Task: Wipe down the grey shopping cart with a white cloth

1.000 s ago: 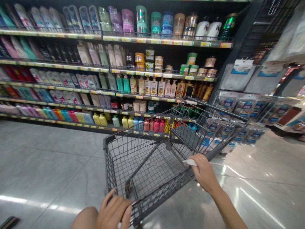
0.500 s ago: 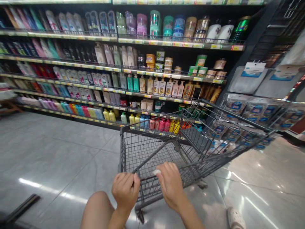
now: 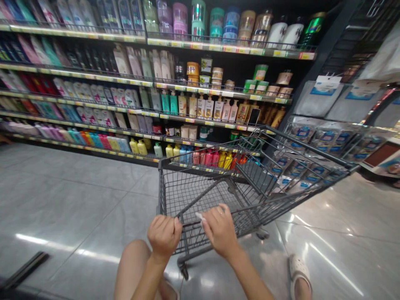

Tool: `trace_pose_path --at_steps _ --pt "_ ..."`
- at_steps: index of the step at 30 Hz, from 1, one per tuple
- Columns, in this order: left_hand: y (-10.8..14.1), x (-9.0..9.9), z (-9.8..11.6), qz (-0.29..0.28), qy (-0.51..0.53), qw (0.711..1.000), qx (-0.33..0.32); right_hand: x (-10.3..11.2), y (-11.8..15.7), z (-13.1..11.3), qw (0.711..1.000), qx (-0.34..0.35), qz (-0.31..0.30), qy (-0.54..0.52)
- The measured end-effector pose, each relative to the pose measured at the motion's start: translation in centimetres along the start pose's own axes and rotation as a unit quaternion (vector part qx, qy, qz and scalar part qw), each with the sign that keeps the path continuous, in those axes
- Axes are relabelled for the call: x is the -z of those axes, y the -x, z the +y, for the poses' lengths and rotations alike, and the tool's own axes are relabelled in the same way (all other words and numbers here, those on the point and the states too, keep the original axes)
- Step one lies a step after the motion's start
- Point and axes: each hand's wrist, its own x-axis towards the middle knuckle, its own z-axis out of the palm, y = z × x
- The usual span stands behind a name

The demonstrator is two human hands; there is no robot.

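A dark grey wire shopping cart (image 3: 187, 211) stands in front of me, tilted across the view, with its wire basket bare. My left hand (image 3: 165, 235) is closed in a fist over the near rail of the cart, close to its corner. To the right of it, my right hand (image 3: 220, 229) is curled at the same rail. A small white piece, perhaps tissue or a wipe (image 3: 199, 216), pokes out between its thumb and fingers. How much of it lies inside the palm is hidden.
Shelves (image 3: 175, 118) of bottles and jars run behind the cart. Packaged goods (image 3: 303, 133) hang on a rack at the right. A dark bar (image 3: 26, 268) lies low at the left. My knee (image 3: 133, 262) and a clog-shod foot (image 3: 300, 271) flank the cart.
My right hand has shifted slightly left and up along the rail, and the white piece shows more. My left hand stays at the cart's corner. The view has shifted a little.
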Motion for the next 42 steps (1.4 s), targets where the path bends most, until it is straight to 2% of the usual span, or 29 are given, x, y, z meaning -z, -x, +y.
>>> trace_pose_path --at_steps 5,11,15,18,22,25,30,33,35,39,42 --pt "-0.1 -0.3 -0.2 0.005 -0.002 1.000 -0.007 1.8 1.6 4.6 0.999 -0.026 0.025 0.038" --pt "-0.4 -0.4 -0.9 0.006 0.000 1.000 -0.012 4.7 3.3 9.2 0.994 -0.060 0.022 0.085" --pt "-0.7 -0.5 -1.3 0.002 0.002 1.000 -0.010 6.5 4.1 11.4 0.991 -0.080 0.007 0.109" --pt "-0.7 -0.5 -1.1 0.002 -0.003 1.000 0.006 6.8 3.9 12.1 0.988 -0.099 0.004 0.122" --pt "-0.7 -0.5 -0.4 0.000 -0.017 0.999 0.039 6.1 3.2 11.4 0.977 -0.150 0.025 0.147" --pt "-0.8 -0.3 -0.1 -0.018 -0.025 0.998 0.051 5.4 2.6 10.0 0.972 -0.174 0.034 0.157" --pt "-1.2 0.2 0.4 -0.063 -0.039 0.995 0.067 3.0 1.4 5.1 0.980 -0.152 0.007 0.128" --pt "-1.4 0.4 2.1 -0.098 -0.031 0.993 0.065 1.2 0.4 1.7 0.986 -0.134 -0.006 0.099" --pt "-1.5 0.3 3.8 -0.123 0.013 0.991 0.057 0.8 -0.1 0.2 0.990 -0.122 -0.012 0.072" --pt "-1.2 -0.2 7.1 -0.106 0.182 0.974 0.078 2.4 0.0 -0.2 0.994 -0.062 -0.071 -0.055" --pt "-0.6 -0.7 7.9 -0.108 0.227 0.964 0.086 4.5 1.0 0.9 0.987 -0.026 -0.134 -0.085"
